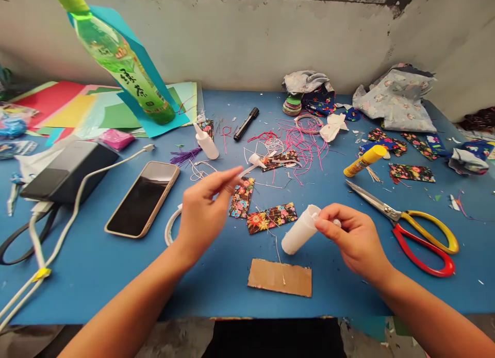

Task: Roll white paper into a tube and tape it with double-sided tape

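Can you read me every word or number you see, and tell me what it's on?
"绿茶": big dark characters on the green bottle; its smaller print is too blurred to read.
Yellow glue stick: print too small to read.
Black marker: any marks are too small to read.
White bottle at the right hand: no words I can see.

A white bottle (pixel 296 237) is held at its open mouth by the right hand (pixel 353 239), tilted over the blue table (pixel 216 291). The left hand (pixel 204 208) is held near a white cap (pixel 256 160); whether anything is pinched in its fingertips cannot be told. A brown cardboard piece (pixel 266 279) is partly crossed by a thin string (pixel 277 249). Beyond it, flower-patterned strips (pixel 276 218) are scattered. Open scissors (pixel 393 215) and a yellow glue stick (pixel 364 160) are seen at right, a phone (pixel 142 199) at left.
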Available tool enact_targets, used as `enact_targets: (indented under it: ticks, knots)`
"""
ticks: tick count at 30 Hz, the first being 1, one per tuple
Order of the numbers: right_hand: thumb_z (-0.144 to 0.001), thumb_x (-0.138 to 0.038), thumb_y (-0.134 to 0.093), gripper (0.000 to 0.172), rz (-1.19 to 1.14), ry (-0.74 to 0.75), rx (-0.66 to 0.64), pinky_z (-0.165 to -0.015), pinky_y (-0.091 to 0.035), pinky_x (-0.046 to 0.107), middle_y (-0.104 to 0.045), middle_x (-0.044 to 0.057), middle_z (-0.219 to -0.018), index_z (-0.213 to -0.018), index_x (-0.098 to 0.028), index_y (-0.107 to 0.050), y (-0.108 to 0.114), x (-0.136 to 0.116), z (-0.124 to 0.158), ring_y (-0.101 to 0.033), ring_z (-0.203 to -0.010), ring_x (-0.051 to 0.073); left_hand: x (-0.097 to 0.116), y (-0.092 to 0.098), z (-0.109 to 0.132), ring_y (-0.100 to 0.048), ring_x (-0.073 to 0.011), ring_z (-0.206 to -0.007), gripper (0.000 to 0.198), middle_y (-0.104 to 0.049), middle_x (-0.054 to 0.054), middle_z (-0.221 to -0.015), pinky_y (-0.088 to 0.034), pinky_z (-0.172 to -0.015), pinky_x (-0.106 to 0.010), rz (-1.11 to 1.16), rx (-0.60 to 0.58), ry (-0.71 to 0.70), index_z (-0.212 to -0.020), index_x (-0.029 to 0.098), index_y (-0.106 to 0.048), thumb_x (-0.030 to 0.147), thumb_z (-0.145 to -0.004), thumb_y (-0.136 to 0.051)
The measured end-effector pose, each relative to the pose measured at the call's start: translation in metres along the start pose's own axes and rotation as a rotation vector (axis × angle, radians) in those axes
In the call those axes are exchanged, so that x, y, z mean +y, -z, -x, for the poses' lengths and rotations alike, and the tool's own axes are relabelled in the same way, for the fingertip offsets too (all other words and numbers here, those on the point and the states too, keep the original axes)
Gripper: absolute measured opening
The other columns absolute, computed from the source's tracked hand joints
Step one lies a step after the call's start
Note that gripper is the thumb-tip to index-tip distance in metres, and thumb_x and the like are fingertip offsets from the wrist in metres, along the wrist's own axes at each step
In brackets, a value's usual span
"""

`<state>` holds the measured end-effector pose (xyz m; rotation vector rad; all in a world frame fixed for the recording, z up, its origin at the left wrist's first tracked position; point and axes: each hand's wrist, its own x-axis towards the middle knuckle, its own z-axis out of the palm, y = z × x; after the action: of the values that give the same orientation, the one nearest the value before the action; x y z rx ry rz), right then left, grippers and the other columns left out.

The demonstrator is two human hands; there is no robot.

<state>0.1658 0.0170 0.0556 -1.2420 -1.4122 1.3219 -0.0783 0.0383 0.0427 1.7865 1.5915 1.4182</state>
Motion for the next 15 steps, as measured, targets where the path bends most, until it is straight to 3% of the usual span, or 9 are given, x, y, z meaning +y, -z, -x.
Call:
enact_targets:
  ticks: [2,4,6,8,11,13,15]
  knots:
    - [-0.077,-0.043,-0.070,0.026,-0.082,-0.055,-0.039,-0.046,-0.028,0.021,-0.045,-0.005,-0.056,-0.070,-0.019,-0.063,0.001,0.003,0.000,-0.034,-0.051,0.007,-0.008,0.001,-0.005,-0.066,-0.0122,-0.072,0.028,-0.073,-0.005,-0.094,-0.057,-0.068,-0.026,0.060,-0.035,0.171,-0.115,0.019,-0.065,0.024,-0.090,-0.055]
    - [-0.079,-0.044,-0.068,0.027,-0.146,-0.104,-0.073,-0.046,-0.026,0.021,-0.042,-0.005,-0.055,-0.072,-0.019,-0.061,0.001,0.004,0.000,-0.032,-0.050,0.007,-0.015,0.002,-0.008,-0.068,-0.0161,-0.087,0.034,-0.070,-0.008,-0.110,-0.058,-0.075,-0.031,0.089,-0.068,0.226,-0.123,0.019,-0.060,0.024,-0.091,-0.053]
    - [-0.080,-0.044,-0.067,0.027,-0.196,-0.144,-0.101,-0.045,-0.024,0.022,-0.039,-0.006,-0.054,-0.073,-0.019,-0.059,0.000,0.003,0.000,-0.030,-0.050,0.007,-0.018,0.002,-0.010,-0.061,-0.0206,-0.110,0.036,-0.061,-0.009,-0.127,-0.054,-0.089,-0.036,0.031,-0.092,0.185,-0.124,0.022,-0.059,0.023,-0.089,-0.055]
    - [-0.081,-0.043,-0.066,0.026,-0.232,-0.169,-0.123,-0.045,-0.023,0.022,-0.038,-0.006,-0.054,-0.074,-0.019,-0.059,-0.001,0.002,0.000,-0.029,-0.049,0.007,-0.017,0.001,-0.009,-0.054,-0.0231,-0.121,0.029,-0.059,-0.007,-0.131,-0.047,-0.101,-0.041,-0.090,-0.090,0.090,-0.113,0.023,-0.066,0.024,-0.085,-0.061]
    - [-0.082,-0.041,-0.066,0.024,-0.261,-0.177,-0.132,-0.045,-0.022,0.022,-0.039,-0.006,-0.056,-0.075,-0.019,-0.059,-0.002,0.001,0.000,-0.029,-0.050,0.007,-0.009,-0.001,-0.004,-0.063,-0.0210,-0.104,0.013,-0.070,-0.004,-0.105,-0.047,-0.098,-0.041,-0.180,-0.102,-0.022,-0.092,0.022,-0.072,0.027,-0.084,-0.064]
    - [-0.083,-0.040,-0.066,0.023,-0.279,-0.177,-0.125,-0.046,-0.022,0.022,-0.039,-0.006,-0.056,-0.076,-0.019,-0.060,-0.002,0.001,-0.001,-0.028,-0.050,0.007,-0.001,-0.002,0.002,-0.067,-0.0166,-0.087,0.018,-0.073,-0.002,-0.088,-0.052,-0.087,-0.034,-0.118,-0.188,0.008,-0.099,0.022,-0.071,0.025,-0.089,-0.057]
    - [-0.084,-0.039,-0.065,0.022,-0.306,-0.182,-0.107,-0.046,-0.022,0.022,-0.038,-0.007,-0.055,-0.075,-0.019,-0.059,-0.002,0.000,-0.001,-0.027,-0.050,0.007,0.009,-0.004,0.009,-0.067,-0.0136,-0.081,0.026,-0.073,-0.002,-0.087,-0.055,-0.078,-0.028,0.005,-0.335,0.081,-0.113,0.021,-0.066,0.023,-0.093,-0.049]
